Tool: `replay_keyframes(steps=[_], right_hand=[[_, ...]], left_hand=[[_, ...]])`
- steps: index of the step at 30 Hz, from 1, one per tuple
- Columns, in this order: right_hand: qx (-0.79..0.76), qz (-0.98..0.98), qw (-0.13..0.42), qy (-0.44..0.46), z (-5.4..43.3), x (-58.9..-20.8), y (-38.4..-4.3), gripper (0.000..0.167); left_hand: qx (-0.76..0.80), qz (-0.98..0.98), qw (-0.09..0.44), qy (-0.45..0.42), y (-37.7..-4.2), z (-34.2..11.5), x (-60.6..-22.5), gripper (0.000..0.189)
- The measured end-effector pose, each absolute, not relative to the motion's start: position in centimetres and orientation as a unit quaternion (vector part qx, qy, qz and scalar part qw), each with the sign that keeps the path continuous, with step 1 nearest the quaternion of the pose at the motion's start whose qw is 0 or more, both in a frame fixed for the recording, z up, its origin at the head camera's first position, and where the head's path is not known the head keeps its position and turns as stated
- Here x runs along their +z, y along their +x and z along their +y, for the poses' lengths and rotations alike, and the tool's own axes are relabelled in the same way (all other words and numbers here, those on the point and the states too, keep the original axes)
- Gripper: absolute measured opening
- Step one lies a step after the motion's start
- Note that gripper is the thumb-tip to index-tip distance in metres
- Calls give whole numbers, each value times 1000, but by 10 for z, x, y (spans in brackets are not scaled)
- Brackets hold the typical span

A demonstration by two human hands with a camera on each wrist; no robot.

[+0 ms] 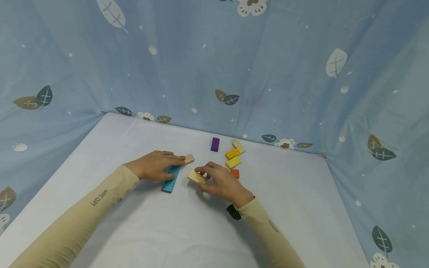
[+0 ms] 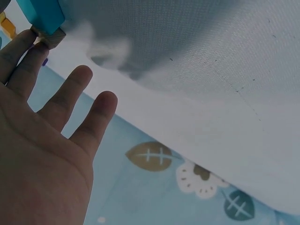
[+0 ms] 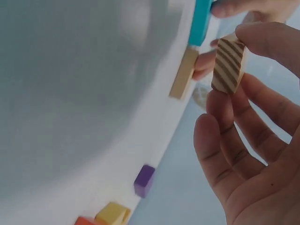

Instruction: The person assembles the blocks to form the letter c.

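Pale striped wood sits pinched in your right hand: the grain-lined wooden block is clamped between thumb and fingertips, held on edge just above the white table. In the right wrist view its end grain faces the camera, with your thumb over the top and your fingers curled beneath.

Your left hand lies flat, fingers straight and slightly spread, pressing down on the blue plank. Its fingertips reach the plain wooden block, which lies end to end with the far tip of the blue plank and touches it. The striped block hangs just beside the plank's right side, near the plain one.

Farther back on the table lies a loose cluster: a purple block on its own, then a second striped wooden block, an orange block and a yellow block close together, and a red block just beyond your right knuckles. No container shows; every piece lies bare on the tabletop. A blue leaf-print cloth walls in the table.
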State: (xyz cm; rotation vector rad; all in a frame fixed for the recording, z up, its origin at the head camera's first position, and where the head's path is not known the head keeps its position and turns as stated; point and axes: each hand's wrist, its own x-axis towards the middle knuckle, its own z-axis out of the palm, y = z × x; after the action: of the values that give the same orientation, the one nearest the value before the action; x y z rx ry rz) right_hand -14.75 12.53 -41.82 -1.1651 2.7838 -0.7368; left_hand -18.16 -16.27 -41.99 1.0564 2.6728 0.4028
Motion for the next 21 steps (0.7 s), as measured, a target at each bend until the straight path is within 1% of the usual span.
replay_keyframes(steps=[8,21], right_hand=[[-248,891,24,-380,118,-420,-134,40],[-200,873,53,-441,93,-430,-117,39]], left_hand=[[142,913,123,362,-181,-163,-416,53],[148,909,120,370,-181,-164,-417,51]])
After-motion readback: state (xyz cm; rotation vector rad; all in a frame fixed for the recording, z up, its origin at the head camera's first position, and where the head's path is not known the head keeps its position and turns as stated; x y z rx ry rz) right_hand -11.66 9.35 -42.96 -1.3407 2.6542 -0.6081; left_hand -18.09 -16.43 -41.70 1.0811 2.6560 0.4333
